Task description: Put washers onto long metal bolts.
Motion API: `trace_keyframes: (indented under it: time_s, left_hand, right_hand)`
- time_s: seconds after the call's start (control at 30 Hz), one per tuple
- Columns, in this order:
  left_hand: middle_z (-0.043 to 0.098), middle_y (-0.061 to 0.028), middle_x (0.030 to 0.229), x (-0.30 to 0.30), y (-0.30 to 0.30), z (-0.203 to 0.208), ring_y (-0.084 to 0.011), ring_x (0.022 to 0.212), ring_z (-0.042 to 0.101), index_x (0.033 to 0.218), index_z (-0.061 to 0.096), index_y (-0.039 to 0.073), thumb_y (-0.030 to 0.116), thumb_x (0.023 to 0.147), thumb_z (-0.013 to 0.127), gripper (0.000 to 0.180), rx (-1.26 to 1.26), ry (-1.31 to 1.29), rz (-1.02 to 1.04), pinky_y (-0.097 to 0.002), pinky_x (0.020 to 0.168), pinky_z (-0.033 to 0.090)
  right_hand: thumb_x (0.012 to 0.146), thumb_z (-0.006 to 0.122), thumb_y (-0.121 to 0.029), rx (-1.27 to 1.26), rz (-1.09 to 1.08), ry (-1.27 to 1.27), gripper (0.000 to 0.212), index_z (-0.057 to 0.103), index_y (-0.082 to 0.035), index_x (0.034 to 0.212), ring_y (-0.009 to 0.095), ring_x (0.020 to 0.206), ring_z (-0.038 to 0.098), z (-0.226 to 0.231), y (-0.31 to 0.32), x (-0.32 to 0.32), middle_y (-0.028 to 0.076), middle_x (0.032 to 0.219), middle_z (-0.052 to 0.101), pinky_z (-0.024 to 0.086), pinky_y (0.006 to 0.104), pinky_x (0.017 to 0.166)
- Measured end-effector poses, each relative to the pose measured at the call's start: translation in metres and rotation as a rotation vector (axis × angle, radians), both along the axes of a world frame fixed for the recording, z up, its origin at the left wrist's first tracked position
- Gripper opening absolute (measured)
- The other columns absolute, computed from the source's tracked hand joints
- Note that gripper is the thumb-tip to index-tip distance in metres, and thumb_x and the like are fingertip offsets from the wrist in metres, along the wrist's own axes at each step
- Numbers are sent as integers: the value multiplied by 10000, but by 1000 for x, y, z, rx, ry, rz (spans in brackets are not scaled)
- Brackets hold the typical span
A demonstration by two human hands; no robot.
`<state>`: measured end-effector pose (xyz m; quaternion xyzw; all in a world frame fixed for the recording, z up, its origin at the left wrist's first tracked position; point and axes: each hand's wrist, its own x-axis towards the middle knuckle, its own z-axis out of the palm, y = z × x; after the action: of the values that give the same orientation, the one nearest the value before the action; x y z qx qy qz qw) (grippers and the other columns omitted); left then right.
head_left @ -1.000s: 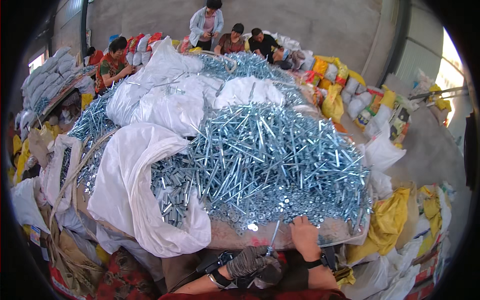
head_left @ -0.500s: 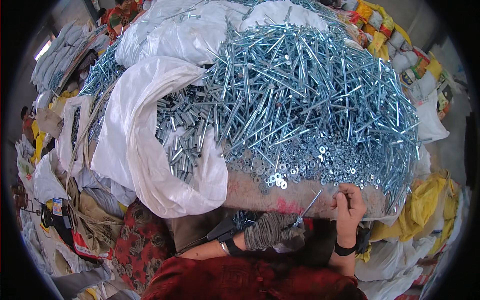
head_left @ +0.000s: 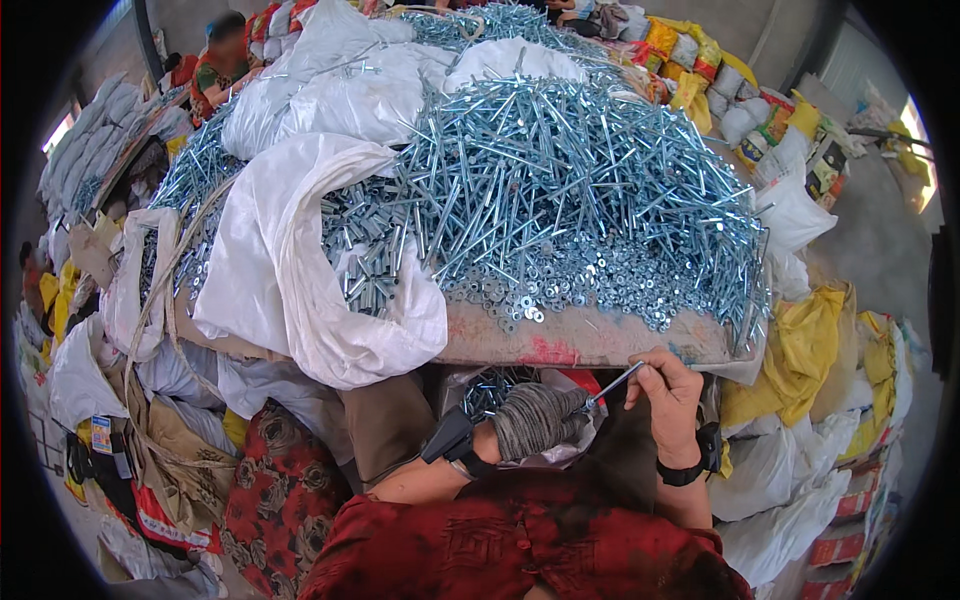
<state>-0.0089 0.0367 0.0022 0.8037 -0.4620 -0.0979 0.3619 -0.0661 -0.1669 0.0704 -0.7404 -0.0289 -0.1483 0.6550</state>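
Note:
My left hand (head_left: 540,420), in a grey knitted glove, is closed around the lower end of a long, thin metal bolt (head_left: 614,384) that slants up to the right. My bare right hand (head_left: 668,396) pinches at the bolt's upper end with thumb and forefinger; whether a small part sits between these fingertips is hidden. Both hands are just below the near edge of a worktop (head_left: 600,340). On it lie loose washers (head_left: 600,283), a large heap of long bolts (head_left: 560,180) behind them, and short metal tubes (head_left: 372,270) in a white sack (head_left: 275,260).
Below my left hand, a bag (head_left: 490,392) holds more metal pieces. Yellow sacks (head_left: 790,350) are piled at the right, and white sacks (head_left: 330,100) lie across the heap's far left. Another person (head_left: 218,70) is at the far left. A flowered red cloth (head_left: 275,480) lies beside my left arm.
The view has shifted, showing more of the far room and my lap. My right hand has come to the bolt's upper end, from which it was apart before. The left still holds the bolt.

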Motion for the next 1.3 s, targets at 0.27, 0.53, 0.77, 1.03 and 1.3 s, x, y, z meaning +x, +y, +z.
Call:
trace_keyframes:
  time_s: [0.27,0.53,0.77,1.03,1.3]
  left_hand:
    - [674,-134,793,-19,5,-11,-330,754,667,1057,645,103,232,890,601,215,-251,-27,-135,-445,654,521]
    - [638,-123,773,-17,-25,10,-264,697,602,941,666,25,174,857,721,180,-216,-28,45,-376,646,483]
    - [722,-119,911,-34,-36,-1,-184,776,643,1036,675,-22,136,916,692,199,-211,137,99,-336,722,505]
    - [692,-118,1018,10,-4,-27,-247,898,666,1151,611,-21,170,966,616,266,-361,108,374,-351,725,529]
    - [610,-140,743,-33,-11,6,-295,692,598,910,678,80,163,876,686,90,-349,-152,261,-383,624,470]
  right_hand:
    - [942,625,-78,-281,-73,24,111,658,28,950,100,567,582,27,-9,-31,43,687,612,454,250,505]
    - [936,637,-84,166,89,253,157,682,7,1056,58,547,548,8,-21,-44,10,692,607,426,213,507]
    - [924,696,-195,-148,75,-37,205,675,-10,1010,109,820,602,-37,-8,-33,22,870,669,510,302,751]
    - [1015,561,-349,293,95,-222,383,689,11,1048,140,951,621,-31,38,-29,46,949,690,499,306,889]
    - [1008,559,-346,76,-59,-9,353,662,-10,1033,86,775,561,-34,20,-11,-5,787,613,474,258,705]
